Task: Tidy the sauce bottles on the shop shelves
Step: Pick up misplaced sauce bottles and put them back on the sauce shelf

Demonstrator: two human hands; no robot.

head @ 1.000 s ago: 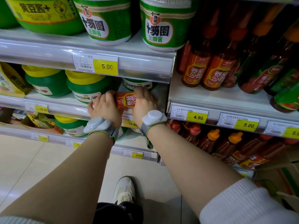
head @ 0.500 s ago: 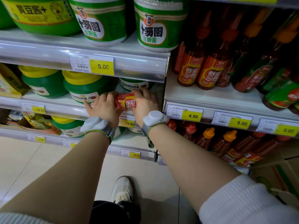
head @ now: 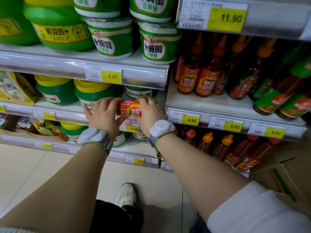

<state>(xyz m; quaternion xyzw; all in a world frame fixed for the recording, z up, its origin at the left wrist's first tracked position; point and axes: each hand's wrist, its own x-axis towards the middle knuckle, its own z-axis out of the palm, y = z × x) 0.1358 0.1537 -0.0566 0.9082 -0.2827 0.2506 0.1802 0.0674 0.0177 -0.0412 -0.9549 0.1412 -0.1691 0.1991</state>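
A red ketchup bottle with a red and yellow label lies sideways at the front edge of the middle left shelf, among green tubs. My left hand grips one end of it and my right hand grips the other; both ends are hidden by my fingers. On the right-hand shelf stand matching ketchup bottles upright, beside green-labelled sauce bottles. More red bottles with red and orange caps fill the shelf below.
Green bean-paste tubs line the top left shelf, and yellow-lidded green tubs the middle one. Yellow pouches sit at far left. A cardboard box stands on the floor at right. My shoe is on the tiled floor.
Both hands have stayed on the lying ketchup bottle, which has turned slightly between them. The camera has tilted up, showing more of the upper shelves.
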